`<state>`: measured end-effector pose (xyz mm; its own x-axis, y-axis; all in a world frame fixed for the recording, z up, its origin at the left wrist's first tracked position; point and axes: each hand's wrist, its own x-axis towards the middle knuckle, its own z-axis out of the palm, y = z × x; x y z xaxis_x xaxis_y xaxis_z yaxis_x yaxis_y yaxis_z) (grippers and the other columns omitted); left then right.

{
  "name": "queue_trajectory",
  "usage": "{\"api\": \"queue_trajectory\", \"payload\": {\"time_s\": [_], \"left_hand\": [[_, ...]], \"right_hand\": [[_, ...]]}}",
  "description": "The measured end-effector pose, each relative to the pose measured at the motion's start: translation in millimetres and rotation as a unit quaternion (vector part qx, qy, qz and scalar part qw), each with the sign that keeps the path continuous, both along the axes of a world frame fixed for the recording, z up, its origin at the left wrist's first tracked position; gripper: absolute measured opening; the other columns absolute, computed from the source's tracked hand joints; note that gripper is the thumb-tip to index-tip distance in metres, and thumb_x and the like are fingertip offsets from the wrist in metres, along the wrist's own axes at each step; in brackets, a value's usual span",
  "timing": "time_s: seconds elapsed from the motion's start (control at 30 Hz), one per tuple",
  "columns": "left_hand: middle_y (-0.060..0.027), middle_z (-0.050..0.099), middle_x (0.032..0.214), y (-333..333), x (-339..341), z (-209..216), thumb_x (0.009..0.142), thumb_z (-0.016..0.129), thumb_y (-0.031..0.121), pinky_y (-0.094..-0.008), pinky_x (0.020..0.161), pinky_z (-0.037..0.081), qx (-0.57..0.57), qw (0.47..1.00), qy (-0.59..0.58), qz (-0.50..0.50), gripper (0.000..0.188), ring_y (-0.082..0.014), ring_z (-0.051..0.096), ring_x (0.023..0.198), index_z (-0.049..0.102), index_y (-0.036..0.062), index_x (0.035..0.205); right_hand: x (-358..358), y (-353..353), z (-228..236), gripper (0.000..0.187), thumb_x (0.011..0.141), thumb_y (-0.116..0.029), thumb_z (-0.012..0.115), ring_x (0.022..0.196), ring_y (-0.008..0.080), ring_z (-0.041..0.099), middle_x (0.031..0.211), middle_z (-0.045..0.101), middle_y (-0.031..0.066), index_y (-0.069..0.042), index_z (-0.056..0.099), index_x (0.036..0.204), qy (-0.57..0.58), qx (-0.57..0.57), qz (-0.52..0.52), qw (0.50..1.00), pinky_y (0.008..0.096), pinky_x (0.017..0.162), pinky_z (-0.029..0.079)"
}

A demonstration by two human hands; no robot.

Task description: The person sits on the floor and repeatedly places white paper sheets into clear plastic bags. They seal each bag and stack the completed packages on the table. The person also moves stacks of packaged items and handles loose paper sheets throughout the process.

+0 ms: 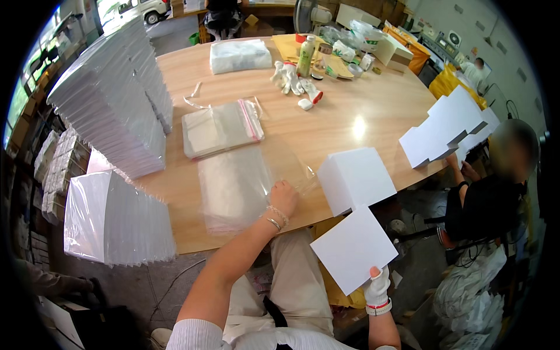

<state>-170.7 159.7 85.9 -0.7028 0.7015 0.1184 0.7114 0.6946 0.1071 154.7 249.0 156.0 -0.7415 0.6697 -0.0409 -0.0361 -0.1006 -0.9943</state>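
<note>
My left hand (284,197), bare and wearing bracelets, is closed at the right edge of a pile of clear plastic bags (233,189). Its fingers pinch a thin clear bag (298,169) whose film spreads over the table. My right hand (378,286), in a white glove with the thumb tip bare, grips a square white board (354,249) by its lower corner. The board is tilted just off the table's front edge. Beside it, on the table, stands a stack of white boards (359,178). More clear bags with a pink strip (221,128) lie beyond the pile.
Tall stacks of film-wrapped white packs (111,99) rise at the left, with a lower stack (116,219) nearer. Gloves (289,79), a green bottle (305,55) and a wrapped white pack (240,56) lie farther back. At right, a seated co-worker (490,192) handles white boards (446,128).
</note>
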Motion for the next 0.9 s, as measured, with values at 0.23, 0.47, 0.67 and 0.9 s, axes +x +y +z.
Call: {"api": "queue_trajectory", "payload": {"time_s": [0.23,0.47,0.67,0.9], "left_hand": [[-0.0125,0.054,0.084,-95,9,39,0.067,0.059,0.006,-0.0351,0.069,0.050,0.029,0.996,-0.034,-0.080,0.010,-0.0265,0.055,0.081,0.062,0.0027,0.076],[-0.0114,0.056,0.088,-164,27,22,0.072,0.060,0.006,-0.0354,0.076,0.045,0.162,0.981,-0.034,-0.102,0.010,-0.0273,0.052,0.085,0.058,0.0008,0.080],[-0.0130,0.059,0.085,-171,24,5,0.080,0.056,0.008,-0.0382,0.075,0.045,0.325,0.941,-0.089,-0.026,0.011,-0.0304,0.053,0.085,0.057,-0.0012,0.087],[-0.0146,0.059,0.083,-168,23,-12,0.078,0.053,0.005,-0.0397,0.073,0.045,0.318,0.944,-0.082,0.016,0.017,-0.0336,0.053,0.081,0.052,0.0005,0.094]], "right_hand": [[-25,-11,-2,0.063,0.082,-0.041,0.058,0.098,0.0187,0.053,0.112,0.055,0.0092,0.004,0.042,0.124,-0.029,0.005,0.068,0.997,0.0298,0.082,0.044],[-97,-50,-23,0.047,0.084,-0.029,0.057,0.085,0.0145,0.056,0.101,0.057,0.0094,0.003,0.046,0.117,-0.030,-0.012,0.221,0.975,0.0258,0.072,0.046],[-111,-57,-40,0.040,0.084,-0.028,0.056,0.053,0.0075,0.047,0.074,0.056,0.0031,0.001,0.050,0.110,-0.148,-0.155,0.260,0.941,0.0207,0.046,0.038],[-118,-58,-19,0.037,0.083,-0.028,0.056,0.053,0.0069,0.046,0.072,0.055,0.0016,-0.001,0.051,0.109,-0.156,-0.139,0.285,0.936,0.0203,0.046,0.037]]}}
